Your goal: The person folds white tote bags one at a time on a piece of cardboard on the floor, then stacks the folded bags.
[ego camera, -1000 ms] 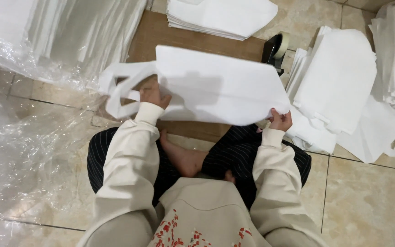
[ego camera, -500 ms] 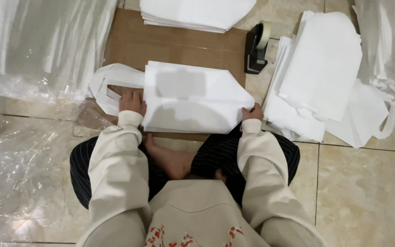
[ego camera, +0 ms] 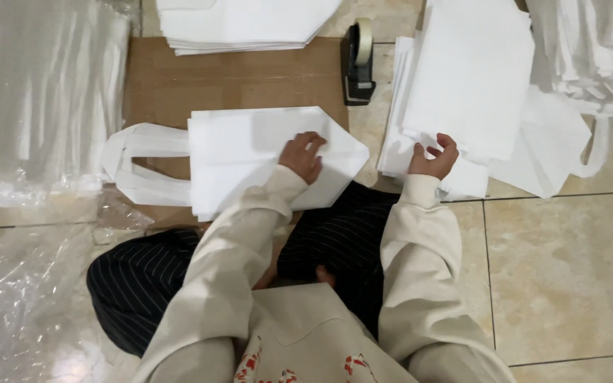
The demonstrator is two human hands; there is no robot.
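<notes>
A folded white fabric bag with loop handles (ego camera: 250,159), laid on brown cardboard (ego camera: 235,74) on the floor, is now pressed by the spread-fingered left hand (ego camera: 303,154), while the right hand (ego camera: 433,157), shifted to three o'clock, is curled around a white sheet stack's (ego camera: 462,85) edge.
</notes>
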